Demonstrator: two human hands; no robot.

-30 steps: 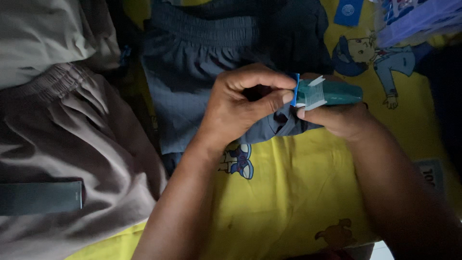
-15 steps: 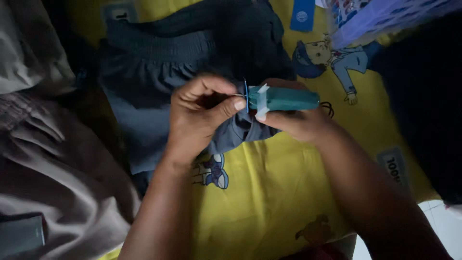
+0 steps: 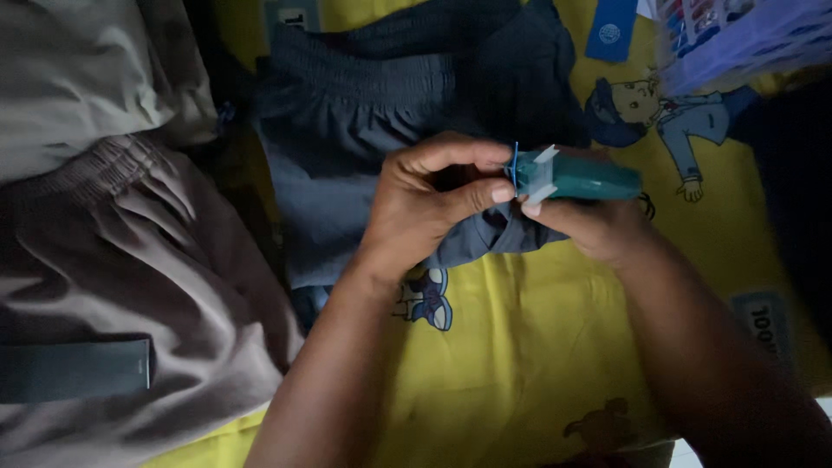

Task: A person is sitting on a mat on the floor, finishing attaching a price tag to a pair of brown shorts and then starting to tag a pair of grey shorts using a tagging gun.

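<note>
Both hands sit further right than before — left hand [image 3: 433, 204] pinches blue thread [image 3: 515, 165], right hand [image 3: 589, 225] grips teal dispenser [image 3: 581, 178]; keep it taut.

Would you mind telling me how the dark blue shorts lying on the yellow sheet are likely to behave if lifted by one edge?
The dark blue shorts would probably hang limp, since the cloth already lies creased and gathered at the waistband. They look thin, so likely light. On the yellow sheet they would probably bunch rather than slide.
</note>
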